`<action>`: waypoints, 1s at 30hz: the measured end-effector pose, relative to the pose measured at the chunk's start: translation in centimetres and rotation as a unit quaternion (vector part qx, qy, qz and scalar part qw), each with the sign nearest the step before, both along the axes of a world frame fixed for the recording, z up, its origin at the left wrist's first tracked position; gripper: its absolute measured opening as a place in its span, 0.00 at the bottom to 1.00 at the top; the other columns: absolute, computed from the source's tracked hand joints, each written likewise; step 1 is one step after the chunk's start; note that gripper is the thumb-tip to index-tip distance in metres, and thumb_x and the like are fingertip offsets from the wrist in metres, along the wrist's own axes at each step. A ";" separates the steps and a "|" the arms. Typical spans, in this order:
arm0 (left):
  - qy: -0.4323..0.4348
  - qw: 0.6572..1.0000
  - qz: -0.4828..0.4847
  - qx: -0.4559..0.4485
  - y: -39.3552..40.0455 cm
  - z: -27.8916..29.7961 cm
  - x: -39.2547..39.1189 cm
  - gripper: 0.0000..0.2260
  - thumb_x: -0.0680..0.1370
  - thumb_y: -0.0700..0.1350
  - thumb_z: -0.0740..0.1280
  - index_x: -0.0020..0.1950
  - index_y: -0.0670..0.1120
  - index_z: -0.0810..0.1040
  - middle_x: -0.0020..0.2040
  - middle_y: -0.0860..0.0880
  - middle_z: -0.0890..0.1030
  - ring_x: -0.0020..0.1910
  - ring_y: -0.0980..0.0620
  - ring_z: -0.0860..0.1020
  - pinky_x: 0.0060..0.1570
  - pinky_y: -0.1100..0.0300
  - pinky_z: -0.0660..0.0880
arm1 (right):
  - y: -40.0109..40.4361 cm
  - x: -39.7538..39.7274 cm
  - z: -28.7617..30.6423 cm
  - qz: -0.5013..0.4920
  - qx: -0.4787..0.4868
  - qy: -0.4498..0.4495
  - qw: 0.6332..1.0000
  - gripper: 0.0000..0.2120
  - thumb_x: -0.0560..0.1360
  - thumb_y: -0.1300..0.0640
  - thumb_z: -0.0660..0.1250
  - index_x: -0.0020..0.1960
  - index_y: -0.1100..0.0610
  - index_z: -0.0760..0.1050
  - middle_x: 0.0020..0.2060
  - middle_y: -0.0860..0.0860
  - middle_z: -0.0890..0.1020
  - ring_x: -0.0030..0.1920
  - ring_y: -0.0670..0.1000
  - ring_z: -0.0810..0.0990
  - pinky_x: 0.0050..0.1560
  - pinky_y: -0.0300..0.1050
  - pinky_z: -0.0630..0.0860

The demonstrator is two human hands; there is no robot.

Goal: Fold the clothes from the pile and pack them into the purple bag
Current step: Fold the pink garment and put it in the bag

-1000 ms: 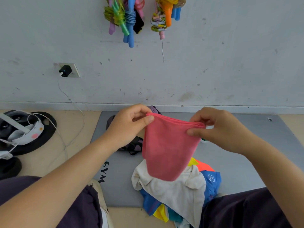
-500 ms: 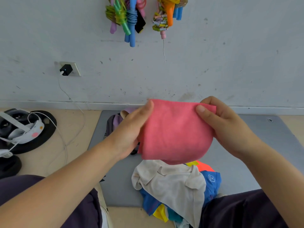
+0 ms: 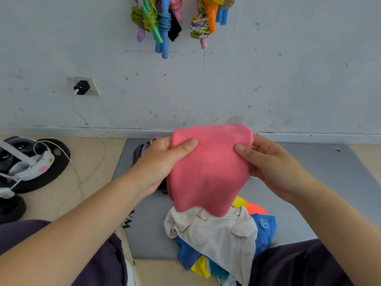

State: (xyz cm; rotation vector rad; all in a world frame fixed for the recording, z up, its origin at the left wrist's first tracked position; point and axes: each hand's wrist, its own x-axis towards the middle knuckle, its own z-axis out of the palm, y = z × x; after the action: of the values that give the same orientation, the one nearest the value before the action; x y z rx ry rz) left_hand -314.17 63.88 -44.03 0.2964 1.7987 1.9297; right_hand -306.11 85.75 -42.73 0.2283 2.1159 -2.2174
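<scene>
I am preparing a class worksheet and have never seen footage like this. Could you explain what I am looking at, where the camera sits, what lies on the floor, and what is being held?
No machine here: these are a person's two bare hands, filmed by a camera worn on the head, looking forward and down. The left hand and right hand hold a pink cloth in the air, thumbs on its front, fingers behind it. Below lies a pile of clothes with a cream shirt on top, on a grey mat. Behind the left hand a bit of the purple bag peeks out, mostly hidden. On the wall hang coloured skipping ropes; a charger sits in the socket.
</scene>
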 end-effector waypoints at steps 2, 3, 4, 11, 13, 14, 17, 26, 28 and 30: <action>-0.002 1.000 0.010 0.007 0.0 -0.2 -0.1 0.09 0.74 0.51 0.70 0.48 0.47 0.84 0.45 0.49 0.86 0.42 0.55 0.84 0.36 0.67 0.77 | -0.1 0.0 -0.1 -0.010 0.021 0.010 1.000 0.18 0.71 0.48 0.68 0.60 0.48 0.79 0.50 0.53 0.85 0.44 0.49 0.83 0.41 0.39 0.78; -0.003 1.000 0.015 0.009 0.1 -0.3 -0.1 0.08 0.76 0.51 0.69 0.48 0.48 0.84 0.44 0.50 0.86 0.41 0.56 0.84 0.36 0.67 0.76 | -0.1 0.0 -0.2 -0.011 0.023 0.014 1.000 0.18 0.71 0.48 0.68 0.60 0.47 0.79 0.49 0.53 0.85 0.44 0.49 0.83 0.41 0.40 0.78; -0.004 1.000 0.016 0.015 0.1 -0.4 -0.2 0.08 0.77 0.50 0.69 0.49 0.49 0.84 0.46 0.50 0.86 0.43 0.56 0.84 0.37 0.67 0.76 | -0.1 -0.1 -0.3 -0.009 0.019 0.017 1.000 0.18 0.71 0.48 0.68 0.61 0.46 0.79 0.49 0.54 0.85 0.43 0.49 0.83 0.41 0.40 0.79; -0.016 0.997 -0.003 0.074 -0.5 -0.6 -0.9 0.09 0.73 0.51 0.73 0.52 0.53 0.85 0.52 0.48 0.86 0.49 0.53 0.84 0.42 0.63 0.79 | 0.2 -0.1 -0.4 0.036 -0.018 0.014 0.999 0.20 0.69 0.45 0.72 0.57 0.54 0.82 0.53 0.54 0.85 0.51 0.50 0.84 0.48 0.41 0.79; 0.006 0.999 0.021 0.040 -0.4 -0.9 -0.7 0.06 0.74 0.50 0.73 0.49 0.51 0.86 0.49 0.48 0.86 0.46 0.54 0.84 0.40 0.64 0.78 | -0.3 -0.4 -0.7 -0.030 0.049 0.000 0.998 0.20 0.69 0.45 0.73 0.54 0.56 0.79 0.49 0.53 0.85 0.46 0.49 0.84 0.44 0.39 0.78; 0.015 0.999 0.038 0.031 -0.3 -1.0 -0.6 0.05 0.74 0.48 0.73 0.48 0.50 0.85 0.48 0.47 0.86 0.45 0.54 0.84 0.42 0.62 0.79 | -0.5 -0.5 -1.0 -0.097 0.125 -0.001 0.987 0.18 0.69 0.46 0.74 0.53 0.55 0.76 0.46 0.53 0.84 0.42 0.49 0.82 0.41 0.38 0.76; 0.013 0.997 0.069 0.019 0.3 -0.9 0.1 0.07 0.72 0.48 0.74 0.48 0.49 0.83 0.53 0.41 0.83 0.47 0.50 0.82 0.50 0.54 0.77 | -1.7 -0.4 -0.8 -0.170 0.219 0.048 0.959 0.13 0.70 0.51 0.76 0.45 0.53 0.72 0.36 0.51 0.79 0.33 0.48 0.76 0.34 0.40 0.72; -0.057 0.996 -0.015 0.067 1.9 -0.4 0.5 0.09 0.78 0.49 0.67 0.52 0.45 0.82 0.42 0.47 0.83 0.36 0.54 0.81 0.37 0.59 0.79 | -4.7 -1.8 -0.8 -0.029 0.140 0.062 0.988 0.14 0.72 0.58 0.75 0.45 0.64 0.72 0.34 0.60 0.79 0.34 0.53 0.77 0.40 0.52 0.77; -0.043 0.998 0.005 0.043 2.3 -0.9 -0.3 0.06 0.78 0.46 0.68 0.51 0.45 0.81 0.45 0.46 0.83 0.40 0.52 0.81 0.42 0.55 0.78 | -4.4 -2.8 -0.9 -0.034 0.147 0.046 0.988 0.09 0.74 0.63 0.71 0.50 0.64 0.72 0.37 0.63 0.79 0.35 0.55 0.79 0.43 0.55 0.79; -0.028 0.998 0.031 0.048 2.9 -1.6 -0.8 0.03 0.77 0.44 0.70 0.50 0.47 0.80 0.45 0.47 0.82 0.42 0.51 0.81 0.42 0.57 0.77 | -4.0 -3.7 -1.3 -0.031 0.137 0.039 0.989 0.05 0.76 0.64 0.68 0.51 0.61 0.74 0.36 0.59 0.79 0.35 0.53 0.79 0.43 0.51 0.79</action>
State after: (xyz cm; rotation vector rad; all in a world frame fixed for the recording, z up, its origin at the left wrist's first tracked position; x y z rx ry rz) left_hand -314.99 66.77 -45.58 0.2195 1.7013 2.0517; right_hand -309.85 81.73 -44.04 0.2288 2.4873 -1.9900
